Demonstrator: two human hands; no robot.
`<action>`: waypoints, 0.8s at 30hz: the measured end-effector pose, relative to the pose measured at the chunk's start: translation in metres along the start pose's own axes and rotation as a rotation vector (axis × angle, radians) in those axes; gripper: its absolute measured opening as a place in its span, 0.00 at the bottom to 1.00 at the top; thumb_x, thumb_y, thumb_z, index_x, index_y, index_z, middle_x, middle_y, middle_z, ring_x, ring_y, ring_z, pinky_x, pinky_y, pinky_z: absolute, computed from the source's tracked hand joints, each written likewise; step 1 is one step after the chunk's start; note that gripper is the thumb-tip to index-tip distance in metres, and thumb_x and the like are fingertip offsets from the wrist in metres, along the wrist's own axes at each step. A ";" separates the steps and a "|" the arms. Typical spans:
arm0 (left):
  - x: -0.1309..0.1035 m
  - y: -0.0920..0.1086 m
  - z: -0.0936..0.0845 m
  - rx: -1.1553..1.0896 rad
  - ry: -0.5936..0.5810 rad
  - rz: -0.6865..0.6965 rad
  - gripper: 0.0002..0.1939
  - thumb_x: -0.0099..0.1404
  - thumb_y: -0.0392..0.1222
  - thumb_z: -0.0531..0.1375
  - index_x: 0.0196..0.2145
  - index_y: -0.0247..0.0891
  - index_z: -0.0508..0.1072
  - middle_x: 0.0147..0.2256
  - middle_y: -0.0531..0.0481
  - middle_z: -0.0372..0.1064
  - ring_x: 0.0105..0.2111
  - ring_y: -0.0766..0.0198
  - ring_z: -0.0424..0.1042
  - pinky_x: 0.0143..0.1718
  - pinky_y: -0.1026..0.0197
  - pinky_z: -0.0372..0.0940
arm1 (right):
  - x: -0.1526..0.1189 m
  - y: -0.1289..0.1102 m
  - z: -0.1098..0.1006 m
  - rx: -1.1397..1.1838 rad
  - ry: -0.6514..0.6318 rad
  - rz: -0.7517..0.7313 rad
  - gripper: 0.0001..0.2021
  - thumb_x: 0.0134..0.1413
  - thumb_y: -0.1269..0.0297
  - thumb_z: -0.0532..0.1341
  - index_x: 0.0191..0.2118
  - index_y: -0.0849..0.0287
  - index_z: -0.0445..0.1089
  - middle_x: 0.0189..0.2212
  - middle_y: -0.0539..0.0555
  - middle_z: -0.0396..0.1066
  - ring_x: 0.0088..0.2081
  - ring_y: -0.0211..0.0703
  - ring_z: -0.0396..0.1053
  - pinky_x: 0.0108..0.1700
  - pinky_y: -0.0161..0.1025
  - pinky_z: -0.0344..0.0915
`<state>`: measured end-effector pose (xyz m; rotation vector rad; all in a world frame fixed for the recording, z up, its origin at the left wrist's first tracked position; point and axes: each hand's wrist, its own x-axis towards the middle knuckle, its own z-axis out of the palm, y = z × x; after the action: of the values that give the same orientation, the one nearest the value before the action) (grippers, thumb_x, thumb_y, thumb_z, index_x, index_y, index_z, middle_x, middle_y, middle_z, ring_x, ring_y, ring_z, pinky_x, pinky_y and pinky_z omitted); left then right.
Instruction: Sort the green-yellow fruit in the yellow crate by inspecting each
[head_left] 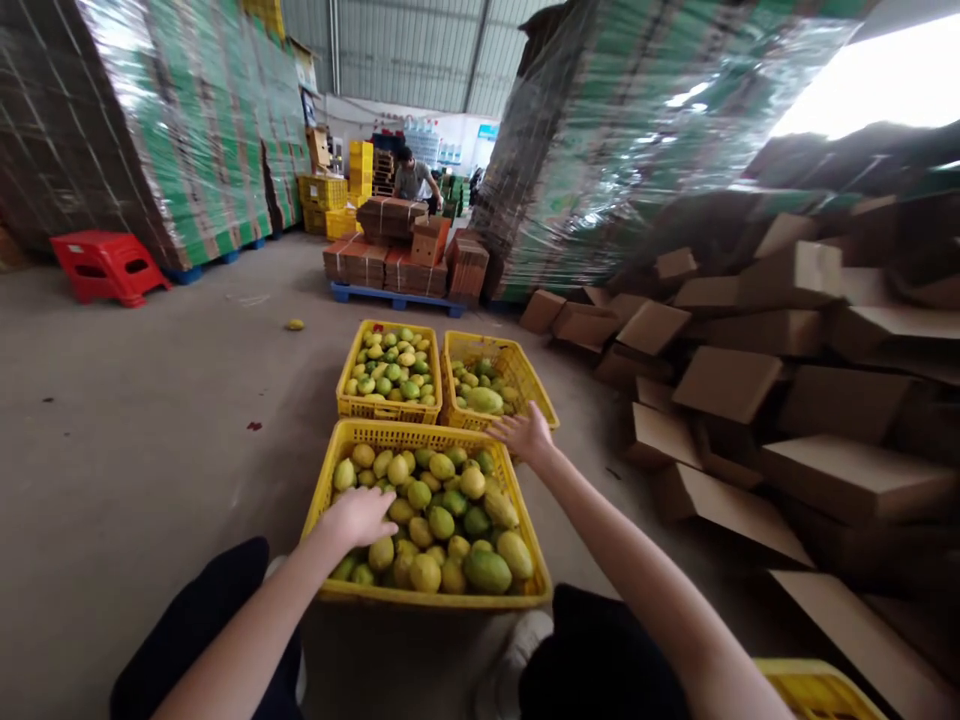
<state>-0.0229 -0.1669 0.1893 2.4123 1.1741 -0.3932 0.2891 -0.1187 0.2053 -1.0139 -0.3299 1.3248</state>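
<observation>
Between my knees stands a yellow plastic crate (536,570) filled with green and yellow lemons (440,522). My left hand (360,516) reaches over the left side of this crate, fingers stretched out on or just above the lemons, holding nothing I can see. My right hand (526,434) is open, fingers spread, at the near edge of the back right crate (534,375). Just beyond its fingers is a large green lemon (484,400); I cannot tell whether it is in the air or resting. The back left crate (347,400) is full of lemons.
Empty cardboard boxes (727,385) lie heaped on the right. Part of another yellow crate (814,690) shows at bottom right. One lemon (295,325) lies on the floor near a red stool (109,268). Ahead, a blue pallet (397,298) bears flattened cartons; a person (412,180) stands behind.
</observation>
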 end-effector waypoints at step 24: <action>0.063 -0.057 0.113 -0.939 -0.044 -0.496 0.13 0.45 0.30 0.67 0.31 0.38 0.75 0.36 0.44 0.76 0.53 0.46 0.71 0.58 0.52 0.60 | -0.062 0.012 -0.011 0.004 -0.084 0.225 0.04 0.46 0.71 0.60 0.31 0.57 0.70 0.26 0.51 0.76 0.27 0.39 0.74 0.32 0.34 0.73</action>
<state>-0.0373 -0.1487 0.0496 1.3043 1.4902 -0.0037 0.2726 -0.1801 0.2108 -1.0157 -0.2824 1.5736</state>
